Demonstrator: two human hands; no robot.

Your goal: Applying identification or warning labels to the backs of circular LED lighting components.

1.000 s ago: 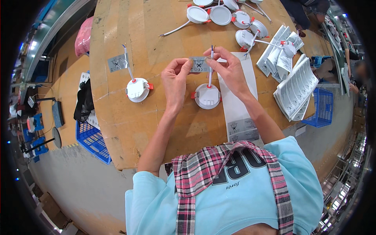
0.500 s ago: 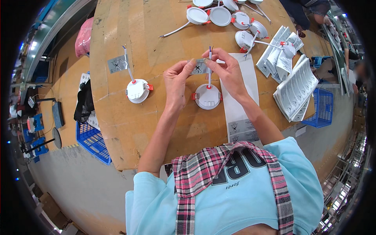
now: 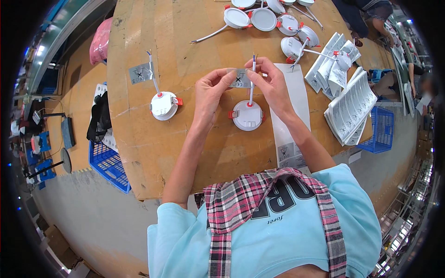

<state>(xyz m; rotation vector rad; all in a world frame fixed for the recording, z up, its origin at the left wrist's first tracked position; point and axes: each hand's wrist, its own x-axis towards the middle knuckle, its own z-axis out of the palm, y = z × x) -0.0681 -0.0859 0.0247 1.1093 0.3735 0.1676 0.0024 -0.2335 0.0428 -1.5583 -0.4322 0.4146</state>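
Between my hands a small silver label (image 3: 240, 79) with dark print lies against a white cable (image 3: 252, 88). My left hand (image 3: 208, 95) pinches the label's left side between thumb and fingers. My right hand (image 3: 272, 90) closes thumb and fingers on the label's other end, around the cable. That cable rises from a round white downlight (image 3: 247, 118), which lies back up on the table with red-tipped spring clips at its sides. To the left rests another downlight (image 3: 163, 107), its cable (image 3: 153, 76) carrying a silver label (image 3: 139, 73) stuck on like a flag.
Under my right forearm lies a white backing strip (image 3: 296, 104) with silver labels at its near end. Folded label sheets (image 3: 350, 109) are piled at the right. Several downlights (image 3: 263, 19) crowd the far side. Blue crates (image 3: 109, 162) flank the brown table (image 3: 153, 153).
Both hands stay at the cable, with the label showing a little more plainly between the fingers. The backing strip's near end has shifted slightly right.
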